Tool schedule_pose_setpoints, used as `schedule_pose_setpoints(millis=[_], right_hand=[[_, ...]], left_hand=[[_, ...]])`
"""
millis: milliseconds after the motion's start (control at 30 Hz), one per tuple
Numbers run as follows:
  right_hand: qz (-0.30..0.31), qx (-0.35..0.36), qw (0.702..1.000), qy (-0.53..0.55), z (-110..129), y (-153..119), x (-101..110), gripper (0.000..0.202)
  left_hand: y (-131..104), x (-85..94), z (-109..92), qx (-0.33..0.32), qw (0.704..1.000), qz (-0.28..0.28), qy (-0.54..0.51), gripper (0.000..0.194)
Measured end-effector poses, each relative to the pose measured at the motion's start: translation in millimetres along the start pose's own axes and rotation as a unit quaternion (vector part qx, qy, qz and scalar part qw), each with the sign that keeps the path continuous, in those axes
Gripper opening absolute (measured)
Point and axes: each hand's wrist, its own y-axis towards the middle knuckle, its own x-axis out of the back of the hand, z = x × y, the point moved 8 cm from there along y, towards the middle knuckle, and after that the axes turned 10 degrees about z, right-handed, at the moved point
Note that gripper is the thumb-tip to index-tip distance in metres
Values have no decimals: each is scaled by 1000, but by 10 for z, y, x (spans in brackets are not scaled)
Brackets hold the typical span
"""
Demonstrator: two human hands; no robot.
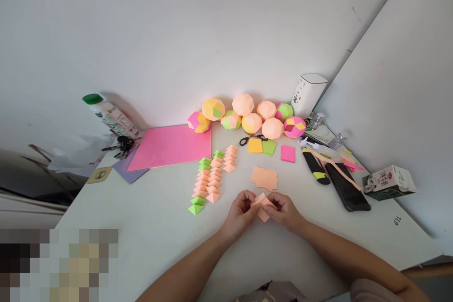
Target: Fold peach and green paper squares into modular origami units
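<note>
A small folded peach paper (264,207) is held between both hands near the front of the white table. My left hand (243,211) pinches its left side with thumb and fingers. On its right side, my right hand (284,208) grips the same paper. Just beyond the hands lies a loose stack of flat peach sheets (264,178). To the left, folded peach pieces (214,177) stand in rows, some with green pieces (196,208) at their ends.
Several paper balls (243,104) line the wall. Black scissors (244,141), sticky-note pads (288,154) and a pink sheet (173,146) lie before them. At right are a cutter (316,167), a phone (348,188) and a carton (389,181). A bottle (113,115) stands at left.
</note>
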Motion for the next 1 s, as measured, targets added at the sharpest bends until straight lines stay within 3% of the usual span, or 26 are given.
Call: schedule_pose_setpoints(millis=[100, 300, 400, 500, 567, 633, 733, 900, 1000], right_hand=[[4, 6, 1000, 8, -5, -2, 7, 20], [-26, 21, 998, 60, 13, -16, 60, 21], [-52, 29, 995, 75, 44, -33, 79, 21], [-114, 92, 989, 6, 176, -85, 155, 15], [-154, 162, 971, -80, 317, -149, 189, 10], [-179, 217, 947, -158, 423, -211, 183, 5], [-167, 251, 926, -225, 474, -245, 113, 8], [-100, 281, 921, -250, 467, -235, -30, 15], [-84, 272, 929, -235, 439, -207, -34, 13]], left_hand=[[-18, 34, -8, 11, 1000, -19, 6, 36], [4, -4, 11, 12, 998, 13, 63, 32], [-4, 82, 60, 18, 996, -47, 69, 34], [-52, 169, 40, 10, 990, -110, 83, 34], [-67, 144, 0, 5, 990, -96, 99, 35], [-62, 53, -46, -3, 991, -38, 129, 41], [-55, -28, -34, 14, 988, 15, 156, 41], [-46, 87, 62, 51, 989, -55, 128, 43], [-34, 97, 66, 45, 989, -61, 124, 43]])
